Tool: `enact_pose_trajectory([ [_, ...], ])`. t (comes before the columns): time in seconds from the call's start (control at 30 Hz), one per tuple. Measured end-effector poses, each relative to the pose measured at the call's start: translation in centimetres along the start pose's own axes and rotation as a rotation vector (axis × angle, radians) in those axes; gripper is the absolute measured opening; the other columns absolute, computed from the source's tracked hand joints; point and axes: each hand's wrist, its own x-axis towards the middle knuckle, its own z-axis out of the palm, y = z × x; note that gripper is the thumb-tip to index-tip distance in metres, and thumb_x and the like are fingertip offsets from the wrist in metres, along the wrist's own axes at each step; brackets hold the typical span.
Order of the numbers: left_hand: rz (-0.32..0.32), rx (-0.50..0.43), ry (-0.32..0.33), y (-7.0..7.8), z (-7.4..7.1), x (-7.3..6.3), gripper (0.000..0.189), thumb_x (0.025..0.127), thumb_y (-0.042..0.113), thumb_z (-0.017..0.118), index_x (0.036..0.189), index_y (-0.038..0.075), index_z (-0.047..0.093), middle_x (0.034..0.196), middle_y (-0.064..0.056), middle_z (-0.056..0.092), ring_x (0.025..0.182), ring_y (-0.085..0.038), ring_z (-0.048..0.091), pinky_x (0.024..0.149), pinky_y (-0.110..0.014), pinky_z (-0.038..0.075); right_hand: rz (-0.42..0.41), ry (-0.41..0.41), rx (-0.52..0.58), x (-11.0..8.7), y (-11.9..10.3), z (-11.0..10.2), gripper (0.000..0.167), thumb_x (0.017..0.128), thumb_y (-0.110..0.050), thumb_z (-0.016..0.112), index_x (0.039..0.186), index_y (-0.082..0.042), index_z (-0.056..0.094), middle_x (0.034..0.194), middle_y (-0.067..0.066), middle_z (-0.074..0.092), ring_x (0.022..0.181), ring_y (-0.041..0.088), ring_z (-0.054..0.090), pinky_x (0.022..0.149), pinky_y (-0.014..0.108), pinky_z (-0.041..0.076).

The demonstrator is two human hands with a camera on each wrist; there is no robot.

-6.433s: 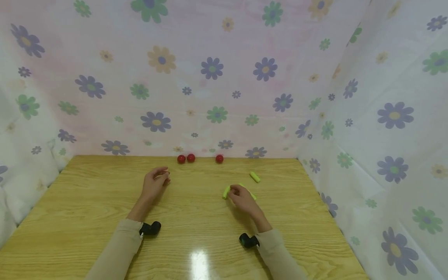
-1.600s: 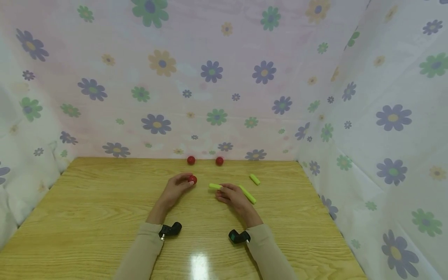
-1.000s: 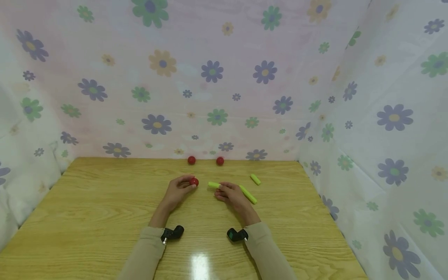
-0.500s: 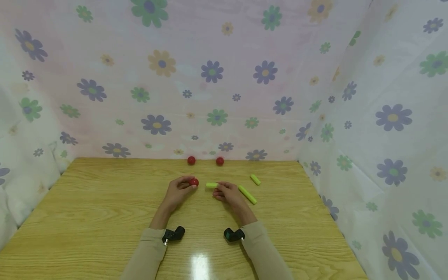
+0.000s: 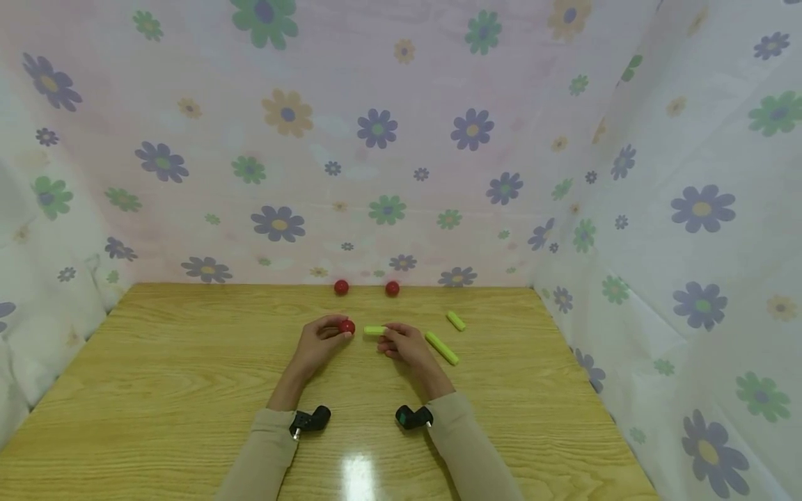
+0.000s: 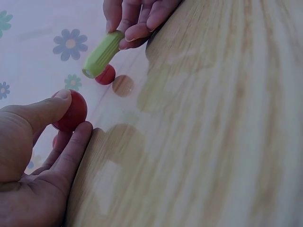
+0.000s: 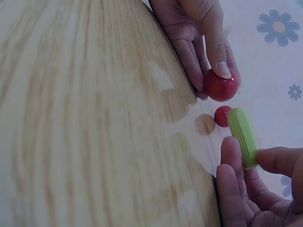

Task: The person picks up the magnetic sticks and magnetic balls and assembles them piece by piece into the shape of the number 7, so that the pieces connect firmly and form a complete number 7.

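My left hand (image 5: 318, 342) holds a red ball (image 5: 347, 327) between thumb and fingers, a little above the table. In the left wrist view the thumb presses on the near side of the ball (image 6: 73, 111). Facing it, my right hand (image 5: 406, 345) pinches a short lime-green ridged stick (image 5: 374, 331) by one end. The stick's free end points left at the ball, with a small gap between them. In the right wrist view the thumb and fingers grip the lower end of the stick (image 7: 242, 137), and its grooved side shows.
Two more red balls, a left one (image 5: 341, 287) and a right one (image 5: 392, 289), lie at the table's back edge. A longer green stick (image 5: 442, 348) and a short one (image 5: 456, 321) lie right of my right hand. Flowered cloth (image 5: 401, 139) encloses the wooden table (image 5: 188, 376).
Since the oldest frame, my left hand has taken the leftmost red ball and brought it forward; my right hand has lifted a green stick. Lately the stick has moved left, closer to the ball.
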Motion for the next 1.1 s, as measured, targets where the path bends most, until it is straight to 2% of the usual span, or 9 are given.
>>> enact_pose_trajectory([
  [0.17, -0.002, 0.001, -0.01, -0.1, -0.1, 0.0, 0.045, 0.092, 0.008, 0.076, 0.135, -0.001, 0.063, 0.132, -0.021, 0.063, 0.121, -0.032, 0.062, 0.086, -0.019, 0.054, 0.014, -0.032, -0.006, -0.5, -1.1, 0.0, 0.035, 0.107, -0.015, 0.054, 0.134, 0.006, 0.058, 0.111, 0.023, 0.072, 0.08, 0.01, 0.072, 0.071, 0.023, 0.058],
  [0.4, -0.002, 0.006, 0.007, -0.2, 0.0, -0.1, 0.044, 0.092, 0.009, 0.076, 0.133, 0.001, 0.064, 0.131, -0.021, 0.063, 0.118, -0.031, 0.063, 0.085, -0.02, 0.055, 0.001, -0.001, -0.005, -0.1, -0.1, 0.3, 0.036, 0.107, -0.019, 0.055, 0.135, 0.003, 0.059, 0.104, 0.013, 0.075, 0.074, 0.005, 0.069, 0.065, 0.018, 0.055],
  [0.53, 0.002, 0.006, 0.022, -0.1, 0.2, 0.0, 0.043, 0.091, 0.009, 0.078, 0.131, 0.001, 0.066, 0.129, -0.021, 0.064, 0.116, -0.03, 0.064, 0.084, -0.019, 0.055, -0.001, 0.001, -0.026, -0.1, -0.2, 0.4, 0.036, 0.107, -0.019, 0.055, 0.135, 0.003, 0.059, 0.104, 0.012, 0.075, 0.074, 0.004, 0.069, 0.066, 0.018, 0.054],
  [0.7, 0.001, 0.01, 0.034, -0.1, 0.3, 0.0, 0.042, 0.09, 0.01, 0.078, 0.13, 0.002, 0.067, 0.128, -0.02, 0.065, 0.115, -0.03, 0.064, 0.083, -0.018, 0.054, 0.002, -0.036, -0.032, 0.0, -0.4, 0.2, 0.038, 0.107, -0.017, 0.055, 0.137, 0.005, 0.057, 0.11, 0.019, 0.073, 0.077, 0.005, 0.069, 0.068, 0.02, 0.055],
  [0.97, 0.0, 0.018, 0.037, 0.1, 0.4, -0.2, 0.042, 0.09, 0.012, 0.08, 0.13, 0.003, 0.068, 0.128, -0.019, 0.065, 0.115, -0.03, 0.064, 0.081, -0.018, 0.054, -0.003, -0.058, -0.043, -2.5, -3.1, 0.6, 0.037, 0.107, -0.013, 0.053, 0.137, 0.008, 0.056, 0.114, 0.024, 0.072, 0.082, 0.01, 0.071, 0.075, 0.023, 0.057],
  [1.1, -0.001, 0.019, 0.038, 0.1, 0.5, -0.2, 0.042, 0.09, 0.012, 0.08, 0.129, 0.004, 0.068, 0.128, -0.019, 0.066, 0.115, -0.031, 0.064, 0.08, -0.018, 0.054, -0.004, -0.053, -0.047, -2.8, -3.4, 0.7, 0.037, 0.107, -0.014, 0.053, 0.136, 0.008, 0.056, 0.114, 0.022, 0.072, 0.082, 0.009, 0.071, 0.075, 0.023, 0.057],
])
